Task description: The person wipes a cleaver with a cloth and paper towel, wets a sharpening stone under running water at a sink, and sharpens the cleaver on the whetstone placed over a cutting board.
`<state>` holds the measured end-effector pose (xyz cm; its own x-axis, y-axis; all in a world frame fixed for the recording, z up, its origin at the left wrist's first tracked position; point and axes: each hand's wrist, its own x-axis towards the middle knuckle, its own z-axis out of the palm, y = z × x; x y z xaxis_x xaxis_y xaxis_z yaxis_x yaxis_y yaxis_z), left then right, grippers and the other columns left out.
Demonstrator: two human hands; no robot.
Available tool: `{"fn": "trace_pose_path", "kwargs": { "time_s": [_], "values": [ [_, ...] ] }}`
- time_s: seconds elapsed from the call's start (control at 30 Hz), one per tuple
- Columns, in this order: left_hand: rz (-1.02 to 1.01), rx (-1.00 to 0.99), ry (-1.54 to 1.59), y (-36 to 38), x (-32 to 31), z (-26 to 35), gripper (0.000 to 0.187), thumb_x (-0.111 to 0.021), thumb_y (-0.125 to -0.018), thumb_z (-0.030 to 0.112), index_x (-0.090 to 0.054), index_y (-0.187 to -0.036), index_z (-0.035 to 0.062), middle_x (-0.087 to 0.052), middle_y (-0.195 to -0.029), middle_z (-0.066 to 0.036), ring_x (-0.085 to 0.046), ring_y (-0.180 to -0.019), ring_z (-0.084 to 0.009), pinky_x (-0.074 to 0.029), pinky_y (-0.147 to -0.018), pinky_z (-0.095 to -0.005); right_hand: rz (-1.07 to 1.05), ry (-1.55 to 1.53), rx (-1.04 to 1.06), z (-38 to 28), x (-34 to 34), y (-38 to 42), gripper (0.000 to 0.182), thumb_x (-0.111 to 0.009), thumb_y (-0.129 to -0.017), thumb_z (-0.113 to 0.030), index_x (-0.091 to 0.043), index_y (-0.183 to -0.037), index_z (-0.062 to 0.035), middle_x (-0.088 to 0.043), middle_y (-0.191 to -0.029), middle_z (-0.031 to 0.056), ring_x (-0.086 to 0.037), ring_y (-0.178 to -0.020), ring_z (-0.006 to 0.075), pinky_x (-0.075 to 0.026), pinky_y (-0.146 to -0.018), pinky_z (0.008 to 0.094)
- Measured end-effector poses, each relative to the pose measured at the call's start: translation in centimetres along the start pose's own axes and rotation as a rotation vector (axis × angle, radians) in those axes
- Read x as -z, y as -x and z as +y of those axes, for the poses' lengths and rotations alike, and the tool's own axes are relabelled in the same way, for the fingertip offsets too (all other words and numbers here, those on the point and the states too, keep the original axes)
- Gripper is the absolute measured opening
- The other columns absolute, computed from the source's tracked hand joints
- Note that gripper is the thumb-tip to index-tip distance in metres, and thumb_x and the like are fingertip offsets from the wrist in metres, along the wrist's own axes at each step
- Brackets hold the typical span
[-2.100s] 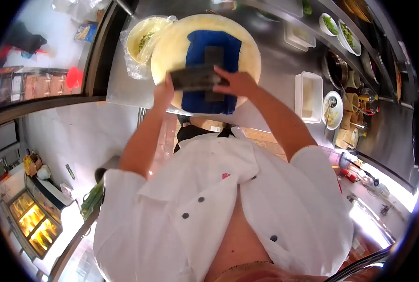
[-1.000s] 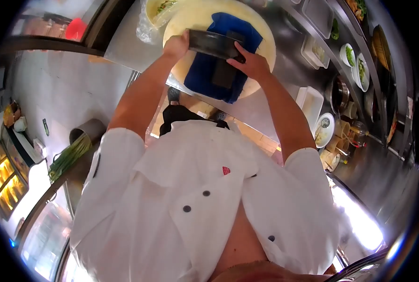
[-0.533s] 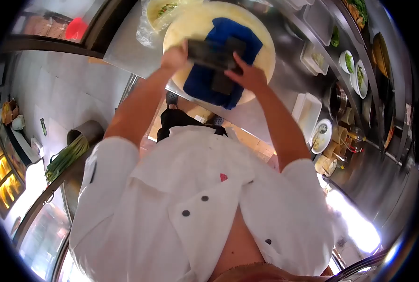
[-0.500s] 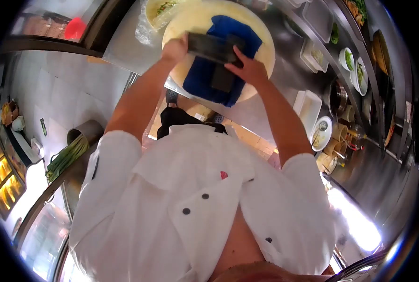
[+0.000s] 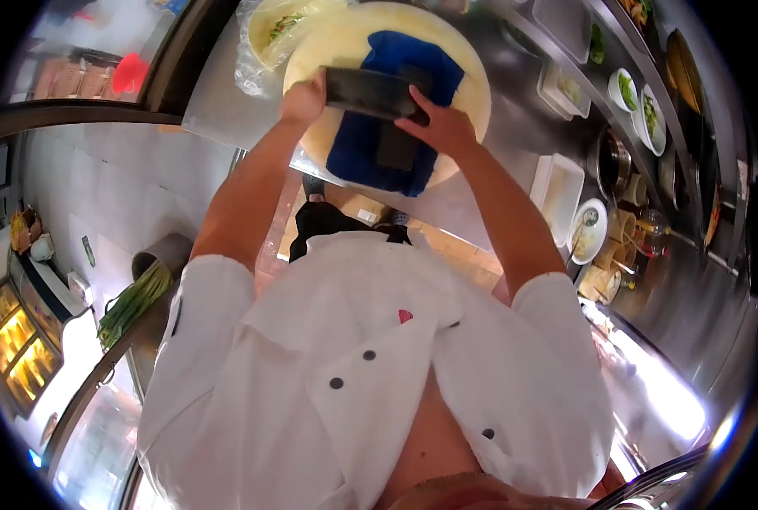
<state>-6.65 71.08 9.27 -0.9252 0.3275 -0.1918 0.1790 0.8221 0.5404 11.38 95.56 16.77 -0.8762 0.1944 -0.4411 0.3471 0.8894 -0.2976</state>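
A dark, broad cleaver-like blade (image 5: pixel 366 92) lies crosswise over a dark rectangular stone (image 5: pixel 396 149). My left hand (image 5: pixel 304 99) is closed round the blade's left end. At its right end my right hand (image 5: pixel 442 126) holds it, with thumb and forefinger spread on either side. Whether the blade touches the stone cannot be made out. Under the stone is a folded blue cloth (image 5: pixel 353 157), on a round, pale yellow board (image 5: pixel 474 98).
A bowl in clear plastic (image 5: pixel 264 42) stands beyond the board's left side. White trays (image 5: pixel 557 191), bowls of greens (image 5: pixel 624 90) and a white bowl (image 5: pixel 589 231) line the right. Green stalks (image 5: pixel 132 306) lean from a container at the left.
The whole view has shifted slightly. Both hands and the blade sit a little further left in the view, and the blade looks less blurred. My grip on it looks the same.
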Motion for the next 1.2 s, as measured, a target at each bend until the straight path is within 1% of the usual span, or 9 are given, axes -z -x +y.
{"fn": "trace_pose_path", "kwargs": {
  "time_s": [0.23,0.43,0.53,0.73,0.8,1.0,1.1,1.17,1.2],
  "values": [
    [-0.165,0.076,0.051,12.3,-0.2,-3.5,0.076,-0.028,-0.109,0.057,-0.074,-0.093,-0.0013,-0.071,-0.092,-0.031,-0.067,-0.096,-0.0512,-0.050,-0.090,-0.0601,0.031,0.051,0.067,0.9,-7.6,8.1,0.095,-0.051,-0.085,-0.088,-0.030,-0.163,-0.0379,-0.077,-0.111,0.0134,-0.074,-0.098,0.0341,-0.057,-0.088,0.0420],
    [-0.044,0.051,0.010,2.7,-0.6,-0.9,0.078,-0.031,-0.108,0.059,-0.073,-0.086,-0.0022,-0.070,-0.087,-0.031,-0.067,-0.088,-0.0526,-0.055,-0.081,-0.0587,-0.067,-0.021,-0.009,0.5,-1.2,1.9,0.095,-0.050,-0.085,-0.087,-0.030,-0.163,-0.0365,-0.077,-0.107,0.0128,-0.075,-0.095,0.0343,-0.057,-0.087,0.0416],
    [-0.046,0.057,0.027,0.4,-0.7,-0.4,0.080,-0.029,-0.108,0.060,-0.074,-0.086,-0.0020,-0.070,-0.090,-0.032,-0.067,-0.095,-0.0518,-0.053,-0.087,-0.0577,-0.025,0.007,-0.007,0.9,0.0,0.5,0.095,-0.050,-0.085,-0.087,-0.030,-0.163,-0.0369,-0.077,-0.103,0.0122,-0.075,-0.090,0.0344,-0.057,-0.085,0.0409],
    [-0.226,0.108,0.006,13.8,1.5,-2.0,0.071,-0.027,-0.110,0.054,-0.070,-0.102,-0.0019,-0.070,-0.090,-0.031,-0.067,-0.094,-0.0521,-0.050,-0.087,-0.0605,-0.168,0.060,0.008,-0.2,-6.2,10.0,0.097,-0.050,-0.084,-0.089,-0.023,-0.165,-0.0410,-0.077,-0.105,0.0139,-0.074,-0.092,0.0365,-0.057,-0.085,0.0399],
    [-0.136,-0.033,-0.062,11.7,-0.1,-3.3,0.070,-0.027,-0.110,0.053,-0.070,-0.103,-0.0013,-0.070,-0.089,-0.031,-0.067,-0.093,-0.0520,-0.051,-0.086,-0.0599,-0.144,0.003,0.013,0.3,-5.8,8.3,0.097,-0.050,-0.084,-0.088,-0.024,-0.164,-0.0402,-0.076,-0.104,0.0144,-0.074,-0.092,0.0362,-0.057,-0.085,0.0409],
    [-0.070,0.025,-0.003,-0.8,-0.7,-0.4,0.083,-0.023,-0.108,0.061,-0.075,-0.087,-0.0003,-0.071,-0.092,-0.030,-0.068,-0.096,-0.0505,-0.054,-0.089,-0.0568,0.000,0.034,-0.007,0.7,0.2,0.2,0.096,-0.052,-0.085,-0.086,-0.029,-0.164,-0.0355,-0.077,-0.101,0.0131,-0.074,-0.088,0.0351,-0.057,-0.081,0.0434],
    [-0.177,0.094,-0.174,4.3,-0.4,-1.2,0.073,-0.023,-0.110,0.054,-0.073,-0.105,0.0009,-0.072,-0.094,-0.028,-0.070,-0.093,-0.0488,-0.054,-0.088,-0.0571,-0.024,-0.043,0.023,1.2,-3.3,3.1,0.099,-0.053,-0.082,-0.088,-0.030,-0.163,-0.0358,-0.077,-0.101,0.0122,-0.074,-0.088,0.0345,-0.057,-0.080,0.0410],
    [-0.185,-0.180,-0.253,9.9,-1.0,-5.0,0.062,-0.025,-0.112,0.047,-0.067,-0.126,0.0042,-0.072,-0.091,-0.029,-0.070,-0.092,-0.0476,-0.053,-0.085,-0.0591,-0.181,-0.055,-0.045,-0.5,-4.9,7.8,0.102,-0.054,-0.081,-0.088,-0.024,-0.165,-0.0383,-0.075,-0.115,0.0138,-0.073,-0.099,0.0366,-0.056,-0.085,0.0411],
    [-0.244,0.050,-0.139,11.6,-0.4,-4.5,0.060,-0.027,-0.112,0.046,-0.066,-0.126,0.0033,-0.071,-0.089,-0.029,-0.069,-0.090,-0.0490,-0.053,-0.082,-0.0602,0.009,0.043,0.034,0.0,-7.9,9.7,0.102,-0.054,-0.081,-0.088,-0.022,-0.165,-0.0391,-0.075,-0.118,0.0141,-0.073,-0.102,0.0377,-0.056,-0.087,0.0426]
  ]
}}
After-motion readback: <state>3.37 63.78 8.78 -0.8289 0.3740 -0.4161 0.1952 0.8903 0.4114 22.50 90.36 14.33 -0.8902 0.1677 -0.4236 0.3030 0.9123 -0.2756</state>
